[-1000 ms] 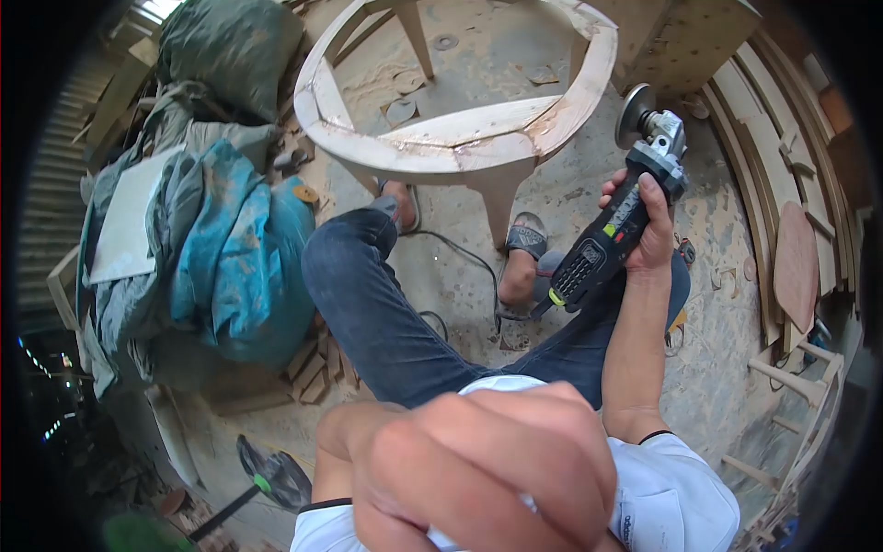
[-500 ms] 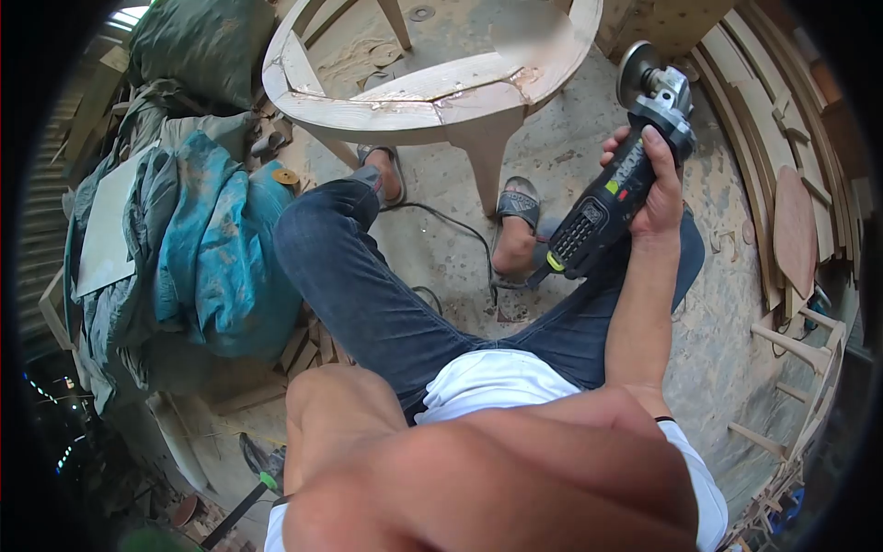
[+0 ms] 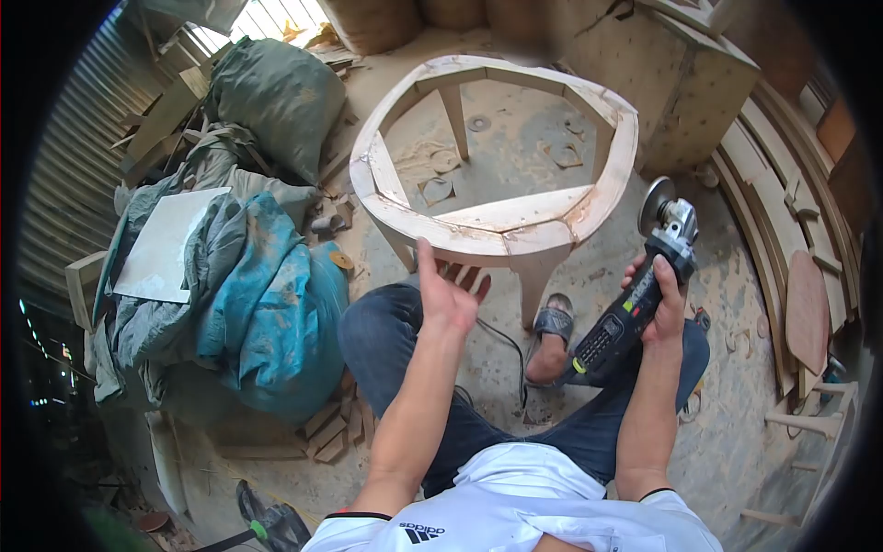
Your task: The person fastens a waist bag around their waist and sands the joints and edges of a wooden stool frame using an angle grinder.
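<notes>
An angle grinder [image 3: 618, 322], black with green accents and a metal head, is held upright at a slant in my right hand [image 3: 667, 308], its disc at the top. My left hand [image 3: 448, 299] reaches to the near edge of a round, pale wooden frame on legs [image 3: 464, 243]. Its fingers are apart and the palm is turned up; the fingertips are at or just under the rim, and whether they touch it I cannot tell. Glossy patches mark the frame's joints. The grinder's disc is to the right of the frame, apart from it.
Blue and grey cloths [image 3: 294, 322] with a pale board [image 3: 173, 245] on them lie at the left, below a stuffed green sack [image 3: 280, 106]. Wood offcuts [image 3: 331, 432] lie on the floor. Planks [image 3: 773, 212] and a plywood box [image 3: 681, 92] stand at the right. A cord runs between my legs.
My left hand has moved from close before the camera out to the frame's near rim. The view has tilted up, showing the whole frame. My right hand still holds the grinder.
</notes>
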Available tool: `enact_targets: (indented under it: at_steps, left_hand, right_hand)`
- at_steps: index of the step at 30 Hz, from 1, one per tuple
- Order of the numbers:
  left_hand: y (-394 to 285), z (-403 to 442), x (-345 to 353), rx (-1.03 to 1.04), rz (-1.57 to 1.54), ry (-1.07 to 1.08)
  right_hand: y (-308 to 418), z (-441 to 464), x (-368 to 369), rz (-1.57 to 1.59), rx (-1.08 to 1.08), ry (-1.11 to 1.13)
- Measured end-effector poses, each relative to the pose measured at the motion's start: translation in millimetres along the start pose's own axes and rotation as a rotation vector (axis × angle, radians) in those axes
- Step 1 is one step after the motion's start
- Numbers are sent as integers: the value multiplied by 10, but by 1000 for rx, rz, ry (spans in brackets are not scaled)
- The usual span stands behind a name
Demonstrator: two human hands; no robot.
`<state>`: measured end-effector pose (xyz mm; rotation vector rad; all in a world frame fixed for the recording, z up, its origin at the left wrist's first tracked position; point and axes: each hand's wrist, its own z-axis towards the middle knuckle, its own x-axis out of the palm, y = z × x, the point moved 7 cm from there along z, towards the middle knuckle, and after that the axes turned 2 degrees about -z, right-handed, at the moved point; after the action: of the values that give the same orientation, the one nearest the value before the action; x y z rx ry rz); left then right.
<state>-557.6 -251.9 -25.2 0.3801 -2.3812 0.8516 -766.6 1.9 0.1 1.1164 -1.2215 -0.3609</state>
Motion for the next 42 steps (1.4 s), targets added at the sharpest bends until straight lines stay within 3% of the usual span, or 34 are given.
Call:
enact_targets:
  at_steps: [1,4,7,13,18,21,22,23,25,27,30,33,34,37,39,42]
  left_hand:
    - [-98,178,24,4,-98,-12]
    - [-250,675,250,53,-249,212]
    - [-186,841,199,108,-230,334]
    - [-61,770,144,137,-381,257]
    - [-80,780,133,155,-302,270]
    - [170,290,3,94,-193,32]
    - [382,82,-59,0,-89,60]
    - [730,70,-261,-115,22,181]
    - [1114,-507,-225,-343,692,564]
    - [1303,-874,-84,-269,1161,1089]
    - [1326,-854,31,-36,1401,1081]
    - [1367,-779,-80,119,1330,963]
    - [1370,-819,-68,73,1410,941]
    - [1486,-760,-189,79,1228,898]
    - [1495,-726,-265,80,1255,884]
    - [1513,-638,-393,34,1289,883]
  right_hand:
    - [-6,7,-1,4,13,0]
    - [22,6,38,2,-7,4]
    - [13,8,42,3,-9,5]
    - [24,-52,42,8,-12,-18]
    - [77,-244,101,53,-1,-50]
    - [24,-418,157,61,6,-84]
    - [-9,-473,204,101,0,-71]
    - [-219,-440,87,149,85,-55]
    - [-277,-580,188,37,31,-128]
    - [-423,-646,175,-19,22,-68]
    - [-625,-727,203,64,13,-26]
    - [-827,-743,124,104,41,-15]
    - [-885,-737,109,109,60,-12]
    - [-959,-728,72,-8,-7,-64]
    - [-1076,-814,-85,-203,-124,-261]
    - [-1226,-806,-145,-207,-60,-288]
